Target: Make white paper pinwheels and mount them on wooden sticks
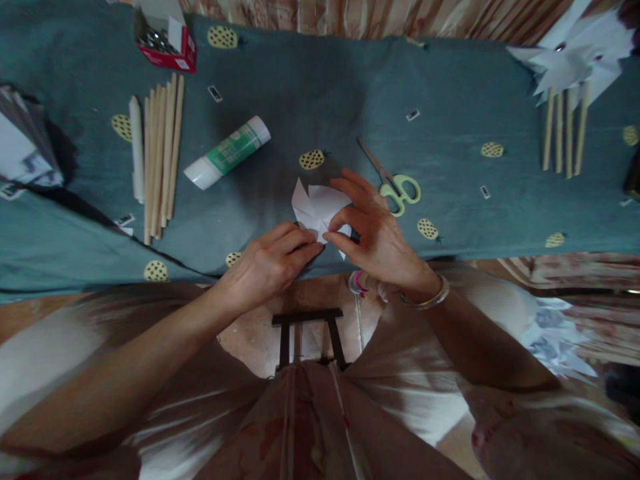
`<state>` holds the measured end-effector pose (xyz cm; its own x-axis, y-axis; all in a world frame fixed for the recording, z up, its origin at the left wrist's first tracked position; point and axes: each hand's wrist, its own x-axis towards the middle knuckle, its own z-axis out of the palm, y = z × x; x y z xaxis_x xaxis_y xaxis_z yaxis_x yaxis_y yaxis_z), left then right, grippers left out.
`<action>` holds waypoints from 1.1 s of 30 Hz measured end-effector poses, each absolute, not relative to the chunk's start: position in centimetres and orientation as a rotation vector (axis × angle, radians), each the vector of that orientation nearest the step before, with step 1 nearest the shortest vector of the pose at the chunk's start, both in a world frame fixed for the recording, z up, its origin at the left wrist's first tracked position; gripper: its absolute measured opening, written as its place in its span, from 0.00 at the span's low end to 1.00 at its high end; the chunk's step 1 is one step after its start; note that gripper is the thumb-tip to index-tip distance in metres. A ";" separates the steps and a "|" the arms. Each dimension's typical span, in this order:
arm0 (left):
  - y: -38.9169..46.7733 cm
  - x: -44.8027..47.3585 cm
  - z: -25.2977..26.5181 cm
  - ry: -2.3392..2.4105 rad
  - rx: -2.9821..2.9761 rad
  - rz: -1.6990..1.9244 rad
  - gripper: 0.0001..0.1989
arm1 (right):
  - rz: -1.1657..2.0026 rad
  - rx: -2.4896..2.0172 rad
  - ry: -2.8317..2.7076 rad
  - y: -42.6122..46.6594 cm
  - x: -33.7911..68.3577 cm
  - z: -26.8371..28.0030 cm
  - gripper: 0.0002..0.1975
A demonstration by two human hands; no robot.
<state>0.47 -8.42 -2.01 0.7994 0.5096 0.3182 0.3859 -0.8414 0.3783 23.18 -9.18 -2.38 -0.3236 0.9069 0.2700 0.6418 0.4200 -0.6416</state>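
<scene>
A white paper pinwheel with folded, pointed blades is held between my two hands, close to the near edge of the cloth-covered table. My left hand pinches its lower left side between thumb and fingers. From the right, my right hand presses thumb and index finger together near its middle, while the other fingers curve over its right side. Part of the paper is hidden beneath the right hand. Just beyond that hand lie scissors with light green handles. A green and white glue stick rests to the upper left.
Wooden sticks lie at left beside a white candle-like stick. Behind them stands a red box of small metal pieces. A stack of paper is at far left. Finished-looking pinwheels on sticks lie at far right.
</scene>
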 end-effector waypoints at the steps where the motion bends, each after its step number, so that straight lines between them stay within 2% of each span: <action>1: -8.4 0.5 -2.1 0.683 2.691 0.609 0.12 | 0.569 -1.301 -2.079 -9.2 23.2 -2.4 0.05; 20: -8.2 0.7 -2.2 0.713 2.661 0.576 0.11 | 0.676 -1.323 -2.051 -9.2 23.1 -2.2 0.07; 33: -8.2 0.6 -2.4 0.711 2.672 0.612 0.11 | 0.626 -1.321 -2.076 -9.3 22.9 -2.4 0.06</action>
